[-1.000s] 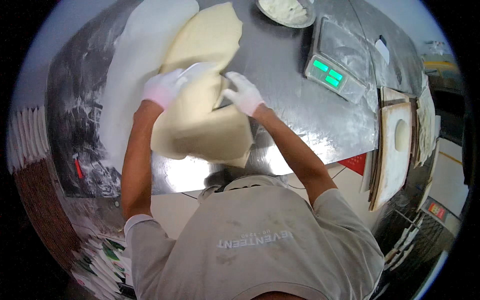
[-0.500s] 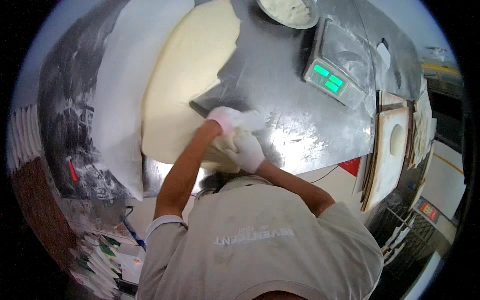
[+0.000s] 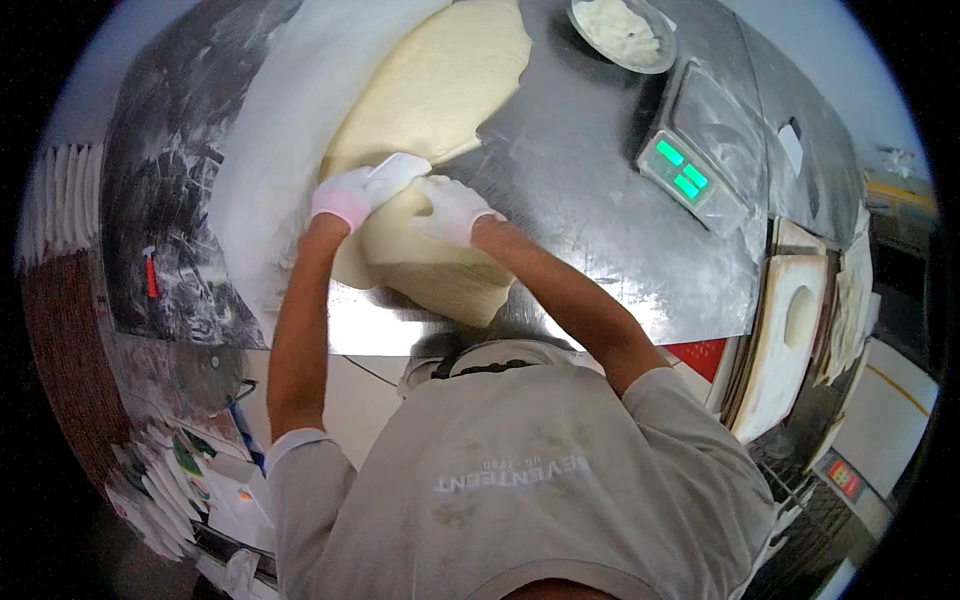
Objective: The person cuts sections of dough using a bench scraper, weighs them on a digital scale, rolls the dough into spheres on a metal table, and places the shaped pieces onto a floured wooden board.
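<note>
Near edge of steel table (image 3: 600, 250): long dough slab (image 3: 430, 130), running from near to far. Left hand (image 3: 342, 195), gloved, grasping white scraper (image 3: 395, 172) on the dough; right hand (image 3: 450, 208), gloved, pressed flat beside it, released. Right: scale (image 3: 690, 165). Far: bowl (image 3: 620, 30).

Table: a steel worktop (image 3: 600, 250), dusted with flour and shiny in its bare patches.
Scale: a digital scale (image 3: 695, 150) with green lit digits stands at the right of the table.
Bowl: a round metal bowl (image 3: 622, 30) sits at the far edge.
Boards: pale wooden boards (image 3: 785, 340) lean at the right.
Floor: light tiles (image 3: 360, 400) below the table's near edge.
</note>
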Demonstrator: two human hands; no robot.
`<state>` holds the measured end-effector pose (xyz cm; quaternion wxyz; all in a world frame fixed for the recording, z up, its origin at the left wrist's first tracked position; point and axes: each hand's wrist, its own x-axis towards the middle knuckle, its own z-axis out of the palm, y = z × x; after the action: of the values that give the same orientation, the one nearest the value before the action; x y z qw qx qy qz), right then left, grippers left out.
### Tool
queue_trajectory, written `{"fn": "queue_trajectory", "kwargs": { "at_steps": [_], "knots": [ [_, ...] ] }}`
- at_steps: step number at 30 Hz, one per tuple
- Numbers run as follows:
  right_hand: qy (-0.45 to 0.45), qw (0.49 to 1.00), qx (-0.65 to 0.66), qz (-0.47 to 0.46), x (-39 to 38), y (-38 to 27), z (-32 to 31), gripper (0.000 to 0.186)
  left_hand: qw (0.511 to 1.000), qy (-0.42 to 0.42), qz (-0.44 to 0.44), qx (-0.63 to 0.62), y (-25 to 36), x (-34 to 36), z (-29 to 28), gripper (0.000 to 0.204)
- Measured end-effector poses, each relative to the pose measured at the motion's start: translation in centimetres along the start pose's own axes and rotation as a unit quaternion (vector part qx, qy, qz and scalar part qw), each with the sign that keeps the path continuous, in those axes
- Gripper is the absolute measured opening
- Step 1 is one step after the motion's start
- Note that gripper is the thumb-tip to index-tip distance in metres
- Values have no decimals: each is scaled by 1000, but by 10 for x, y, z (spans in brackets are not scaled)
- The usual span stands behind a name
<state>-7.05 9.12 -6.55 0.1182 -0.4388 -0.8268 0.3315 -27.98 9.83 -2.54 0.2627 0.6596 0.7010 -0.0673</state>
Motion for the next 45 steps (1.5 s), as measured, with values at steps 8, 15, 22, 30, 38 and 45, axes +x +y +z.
{"fn": "queue_trajectory", "kwargs": {
  "at_steps": [8,15,22,30,38,45],
  "knots": [
    [-158,982,-80,64,-65,24,-9,41,988,-17,98,-119,41,30,104,40],
    [5,996,30,80,-185,42,-43,40,907,222,133,-332,77,-51,103,34],
    [85,983,-149,-68,-79,7,-6,50,993,87,-22,-81,-20,-96,33,39],
    [-13,989,-145,-9,-136,26,-18,40,992,33,-14,-121,31,-60,203,29],
    [96,988,-119,-19,-240,71,-79,64,845,217,-98,-478,94,-147,145,27],
    [35,993,-9,113,-225,124,-55,87,851,206,-162,-456,115,-157,293,31]
  ]
}}
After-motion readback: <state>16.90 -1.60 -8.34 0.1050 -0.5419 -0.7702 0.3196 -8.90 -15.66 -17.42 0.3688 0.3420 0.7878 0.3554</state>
